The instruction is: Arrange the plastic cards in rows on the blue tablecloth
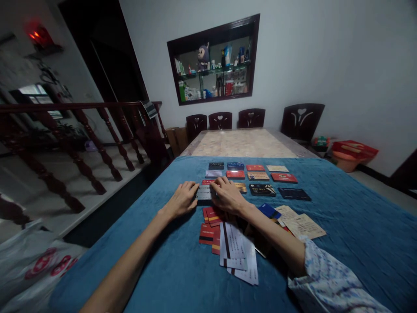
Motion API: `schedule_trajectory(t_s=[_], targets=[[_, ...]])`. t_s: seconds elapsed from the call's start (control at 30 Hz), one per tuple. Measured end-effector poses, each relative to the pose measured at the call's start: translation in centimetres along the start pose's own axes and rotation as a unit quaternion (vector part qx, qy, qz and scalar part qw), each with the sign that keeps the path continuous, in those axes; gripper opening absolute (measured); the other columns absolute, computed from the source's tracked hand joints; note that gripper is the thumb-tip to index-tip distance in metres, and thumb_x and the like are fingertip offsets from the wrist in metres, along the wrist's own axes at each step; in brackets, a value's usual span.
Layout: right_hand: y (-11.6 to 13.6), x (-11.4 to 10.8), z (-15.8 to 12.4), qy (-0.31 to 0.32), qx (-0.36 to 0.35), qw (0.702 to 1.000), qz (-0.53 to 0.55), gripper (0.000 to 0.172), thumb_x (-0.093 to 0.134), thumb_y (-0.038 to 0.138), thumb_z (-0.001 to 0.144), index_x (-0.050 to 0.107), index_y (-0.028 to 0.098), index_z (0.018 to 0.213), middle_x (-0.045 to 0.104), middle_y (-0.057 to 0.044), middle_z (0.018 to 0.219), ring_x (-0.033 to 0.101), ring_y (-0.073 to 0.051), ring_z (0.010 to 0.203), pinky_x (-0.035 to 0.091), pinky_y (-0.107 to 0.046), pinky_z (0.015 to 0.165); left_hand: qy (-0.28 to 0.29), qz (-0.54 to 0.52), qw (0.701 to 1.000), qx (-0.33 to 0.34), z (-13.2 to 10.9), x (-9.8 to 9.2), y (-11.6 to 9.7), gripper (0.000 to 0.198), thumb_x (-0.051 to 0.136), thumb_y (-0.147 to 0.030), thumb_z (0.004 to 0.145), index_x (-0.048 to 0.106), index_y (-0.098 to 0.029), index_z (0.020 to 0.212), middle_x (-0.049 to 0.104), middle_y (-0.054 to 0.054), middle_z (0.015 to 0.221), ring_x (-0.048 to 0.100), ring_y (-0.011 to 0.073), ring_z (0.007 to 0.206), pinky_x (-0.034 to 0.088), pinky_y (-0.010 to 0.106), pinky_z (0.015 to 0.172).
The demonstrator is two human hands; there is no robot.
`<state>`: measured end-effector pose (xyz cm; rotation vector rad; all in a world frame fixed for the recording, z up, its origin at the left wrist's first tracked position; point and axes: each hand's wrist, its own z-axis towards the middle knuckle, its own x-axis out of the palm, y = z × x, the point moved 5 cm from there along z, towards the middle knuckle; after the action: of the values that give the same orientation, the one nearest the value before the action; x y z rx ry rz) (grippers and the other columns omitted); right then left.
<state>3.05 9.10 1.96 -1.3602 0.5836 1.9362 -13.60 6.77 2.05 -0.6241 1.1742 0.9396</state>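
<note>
Left hand (183,196) and right hand (227,195) pinch a silver-grey card stack (204,192) between them, fingertips at its left and right ends. Stack lies low over the blue cloth (153,261); contact underneath cannot be told. Near long edge faces the wearer, uncovered.

Just beyond the grip: a red card stack (208,182), partly hidden by the right fingers. Close on the right: a gold card stack (241,187), half behind the right hand, then a black card stack (262,190) and, farther right, a dark blue stack (295,194). Little room that way.

Nearer than the grip: loose red cards (207,234) close by, overlapped by white cards (232,243). Right forearm crosses above part of this spread; cream cards (308,226) fan out beyond it.

Widest room: left of the left hand, plain cloth running to the table's left edge.
</note>
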Motion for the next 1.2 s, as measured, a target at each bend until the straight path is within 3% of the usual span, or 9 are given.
schedule_trajectory(t_s=[0.37,0.73,1.2], targets=[[-2.6,-0.9,1.7,0.04,-0.01,0.999,-0.016,0.041,0.068,0.041,0.085,0.064,0.016,0.117,0.059,-0.015,0.118,0.048,-0.029,0.11,0.044,-0.039,0.085,0.029,-0.048,0.998,0.042,3.5,0.2,0.9,0.037,0.058,-0.026,0.085,0.055,-0.018,0.121,0.055,0.012,0.115,0.052,0.0253,0.104,0.045,0.04,0.093],[-5.9,-1.3,4.5,0.096,0.001,0.995,-0.026,0.034,0.068,0.039,0.086,0.066,0.019,0.113,0.058,-0.015,0.12,0.049,-0.03,0.113,0.047,-0.038,0.082,0.061,-0.057,0.995,0.061,8.4,0.8,2.7,0.038,0.058,-0.028,0.084,0.056,-0.016,0.12,0.055,0.013,0.117,0.051,0.0273,0.104,0.045,0.041,0.091],[-8.1,-0.7,8.0,0.148,0.049,0.987,-0.043,0.03,0.063,0.04,0.085,0.069,0.023,0.109,0.062,-0.014,0.121,0.051,-0.031,0.114,0.046,-0.042,0.087,0.078,-0.057,0.995,-0.007,13.2,3.3,4.9,0.034,0.06,-0.019,0.074,0.061,-0.015,0.107,0.056,0.012,0.112,0.053,0.0263,0.105,0.045,0.036,0.094]])
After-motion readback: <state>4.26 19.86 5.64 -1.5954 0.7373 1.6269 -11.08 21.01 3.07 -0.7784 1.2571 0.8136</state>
